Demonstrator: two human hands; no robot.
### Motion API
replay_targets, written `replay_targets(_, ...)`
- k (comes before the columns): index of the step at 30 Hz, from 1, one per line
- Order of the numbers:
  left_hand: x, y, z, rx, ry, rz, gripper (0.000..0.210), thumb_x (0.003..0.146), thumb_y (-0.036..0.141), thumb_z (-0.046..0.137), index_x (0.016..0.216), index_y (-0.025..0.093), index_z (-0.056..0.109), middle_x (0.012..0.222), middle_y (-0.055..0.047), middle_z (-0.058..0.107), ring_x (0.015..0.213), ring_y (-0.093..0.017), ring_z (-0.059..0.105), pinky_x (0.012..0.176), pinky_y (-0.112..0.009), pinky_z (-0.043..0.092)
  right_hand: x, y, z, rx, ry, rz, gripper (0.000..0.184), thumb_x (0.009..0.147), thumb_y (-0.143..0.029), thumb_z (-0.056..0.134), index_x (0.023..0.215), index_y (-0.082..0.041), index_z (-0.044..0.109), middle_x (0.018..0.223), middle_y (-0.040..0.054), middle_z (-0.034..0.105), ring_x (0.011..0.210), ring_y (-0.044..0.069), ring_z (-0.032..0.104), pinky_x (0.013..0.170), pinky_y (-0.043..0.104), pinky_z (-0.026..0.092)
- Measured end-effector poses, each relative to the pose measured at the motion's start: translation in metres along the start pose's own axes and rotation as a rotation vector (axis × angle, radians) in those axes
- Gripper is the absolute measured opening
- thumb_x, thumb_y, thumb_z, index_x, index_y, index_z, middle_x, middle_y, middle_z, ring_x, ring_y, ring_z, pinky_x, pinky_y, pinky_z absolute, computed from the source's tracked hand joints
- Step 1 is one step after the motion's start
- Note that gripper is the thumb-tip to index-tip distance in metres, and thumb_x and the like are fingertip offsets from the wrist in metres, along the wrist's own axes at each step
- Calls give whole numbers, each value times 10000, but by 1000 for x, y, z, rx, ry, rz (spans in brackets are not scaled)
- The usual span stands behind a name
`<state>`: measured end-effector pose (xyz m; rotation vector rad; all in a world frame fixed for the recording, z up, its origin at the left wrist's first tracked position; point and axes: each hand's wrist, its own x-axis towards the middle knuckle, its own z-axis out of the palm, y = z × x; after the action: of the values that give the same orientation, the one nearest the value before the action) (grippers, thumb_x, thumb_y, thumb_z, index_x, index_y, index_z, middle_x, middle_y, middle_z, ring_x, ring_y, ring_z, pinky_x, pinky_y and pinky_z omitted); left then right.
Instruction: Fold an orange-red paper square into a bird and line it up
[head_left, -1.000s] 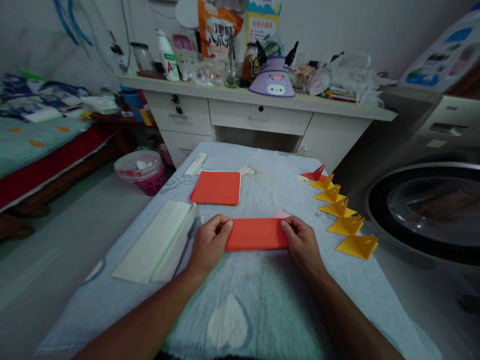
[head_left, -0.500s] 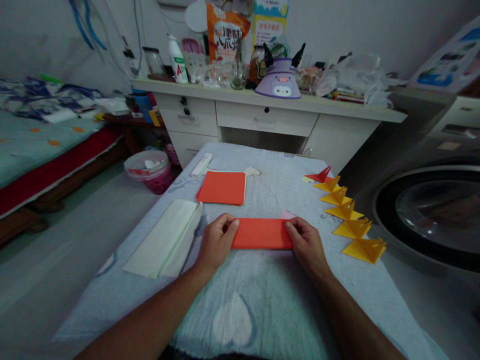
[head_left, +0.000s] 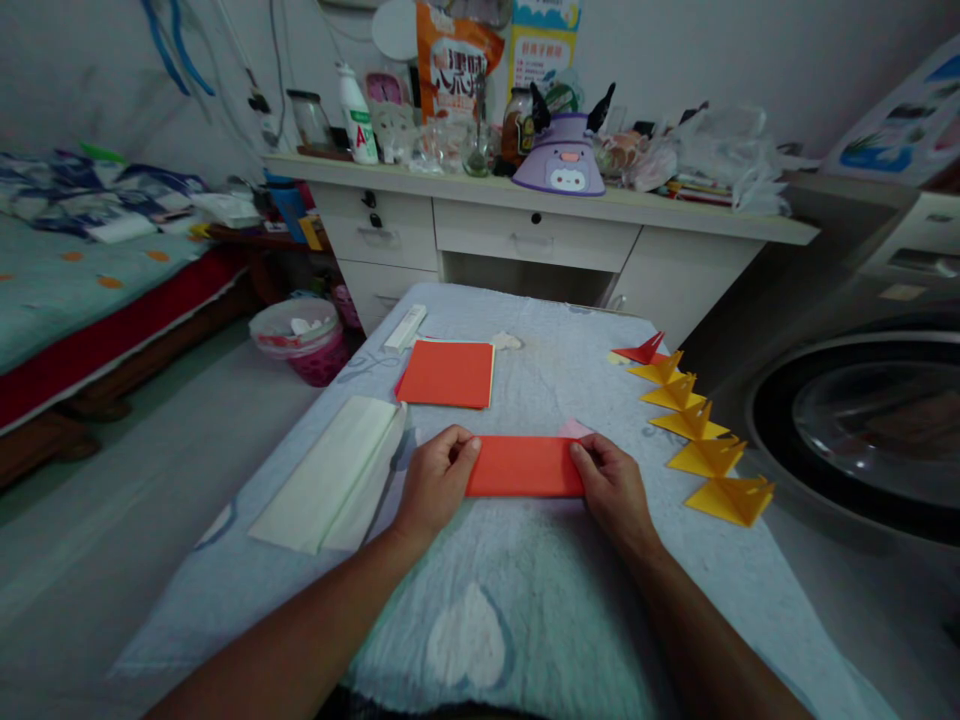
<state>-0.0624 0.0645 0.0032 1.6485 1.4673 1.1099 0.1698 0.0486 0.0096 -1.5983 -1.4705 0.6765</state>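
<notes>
A red sheet of paper folded into a long rectangle [head_left: 523, 466] lies flat on the light blue cloth [head_left: 525, 580] covering the table. My left hand [head_left: 435, 482] pinches its left end and my right hand [head_left: 611, 488] pinches its right end, thumbs on top. A small pink scrap [head_left: 575, 429] peeks out behind the paper's far right corner. Beyond it lies a stack of red square sheets [head_left: 446, 373].
A row of folded yellow paper shapes [head_left: 697, 435] with one red shape [head_left: 639, 351] runs along the right edge. A folded white cloth [head_left: 334, 472] lies at left, a white box [head_left: 405, 327] beyond it. A cluttered desk [head_left: 540, 215], pink bin [head_left: 300, 338], bed [head_left: 90, 290] and washing machine [head_left: 862, 420] surround the table.
Both hands stay on the ends of the folded red paper. The view has shifted slightly; nothing on the table has moved.
</notes>
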Motion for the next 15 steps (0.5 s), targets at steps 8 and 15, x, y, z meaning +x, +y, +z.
replay_targets(8,14,10,3,406,-113,8,228,885,284,461,709,192,572,658,15,607,637,-141,560,577,-237,301,8,11,0,-511,31,-151,249,873,-298,471,727,-174,632,689,48,631,627,172,543,604,274,341)
replay_targets(15,22,14,10,720,-186,27,224,919,282,441,809,201,618,781,-29,683,744,-180,626,627,-270,337,10,6,0,-730,-4,-175,230,893,-258,495,748,-172,651,744,61,653,724,191,571,696,291,340)
